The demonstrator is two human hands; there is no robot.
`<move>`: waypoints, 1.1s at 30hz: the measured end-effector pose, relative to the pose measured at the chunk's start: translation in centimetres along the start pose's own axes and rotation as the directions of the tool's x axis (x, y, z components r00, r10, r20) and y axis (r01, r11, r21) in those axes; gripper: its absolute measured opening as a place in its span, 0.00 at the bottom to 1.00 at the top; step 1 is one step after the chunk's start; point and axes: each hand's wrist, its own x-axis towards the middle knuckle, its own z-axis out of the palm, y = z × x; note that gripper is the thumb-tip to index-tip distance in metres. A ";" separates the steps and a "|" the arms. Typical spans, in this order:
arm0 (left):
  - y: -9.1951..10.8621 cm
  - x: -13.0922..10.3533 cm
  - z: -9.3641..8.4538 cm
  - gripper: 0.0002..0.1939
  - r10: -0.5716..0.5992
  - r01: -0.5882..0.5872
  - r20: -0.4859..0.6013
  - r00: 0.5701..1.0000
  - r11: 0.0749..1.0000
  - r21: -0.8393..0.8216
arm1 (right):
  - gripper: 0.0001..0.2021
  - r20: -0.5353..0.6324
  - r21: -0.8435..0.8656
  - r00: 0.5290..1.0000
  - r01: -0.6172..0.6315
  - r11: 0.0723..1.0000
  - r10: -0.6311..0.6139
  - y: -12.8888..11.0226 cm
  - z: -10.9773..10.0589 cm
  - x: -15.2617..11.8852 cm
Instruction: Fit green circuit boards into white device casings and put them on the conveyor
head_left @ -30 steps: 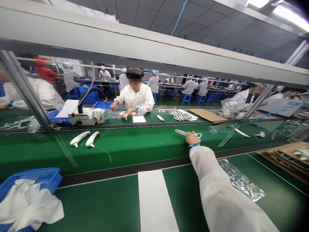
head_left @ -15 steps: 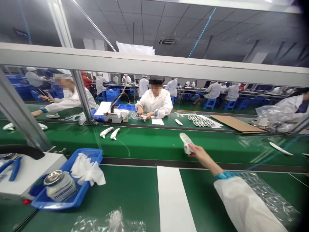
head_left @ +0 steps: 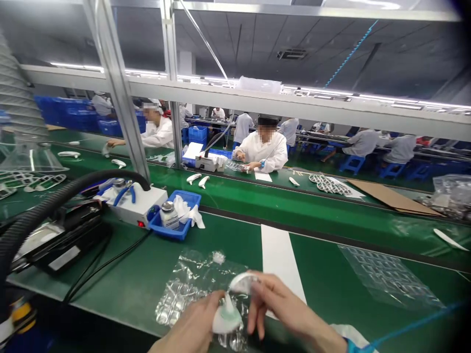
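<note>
Low in the head view, a white curved plastic housing (head_left: 241, 283) is between my hands above the table. My right hand (head_left: 274, 299) pinches its upper end. My left hand (head_left: 195, 318) has its thumb and fingers closed on the lower part, which has a pale green rounded face (head_left: 228, 316). Whether this is one piece or two joined pieces, I cannot tell. Beneath my hands lies a clear plastic blister sheet (head_left: 176, 296). A long white paper strip (head_left: 281, 260) passes behind my right hand.
A blue tray (head_left: 187, 196) holds a metal-topped bottle and white cloths, beside a white box (head_left: 138, 208) with blue-handled pliers. A black hose (head_left: 69, 201) arches at left. White parts (head_left: 198, 180) lie on the green belt (head_left: 235, 198). A co-worker (head_left: 263, 147) sits opposite.
My right hand has come back from over the belt to the near table with the white housing. My left hand has come into view, holding its lower part. The view has swung left.
</note>
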 end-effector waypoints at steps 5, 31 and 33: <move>-0.5 -4.3 0.1 0.21 -0.492 0.398 0.063 0.868 0.613 -0.683 | 0.12 -0.011 -0.638 0.996 0.064 0.767 -0.092 -1.5 0.8 -0.5; -1.4 -9.8 3.7 0.24 -0.560 0.293 -0.105 0.822 0.574 -0.765 | 0.09 0.254 -0.783 0.818 0.487 0.387 -0.515 2.1 12.2 1.5; -2.0 -10.3 3.3 0.24 -0.633 0.338 -0.106 0.767 0.539 -0.771 | 0.08 0.096 -0.813 0.847 0.370 0.450 -0.523 1.7 9.7 3.9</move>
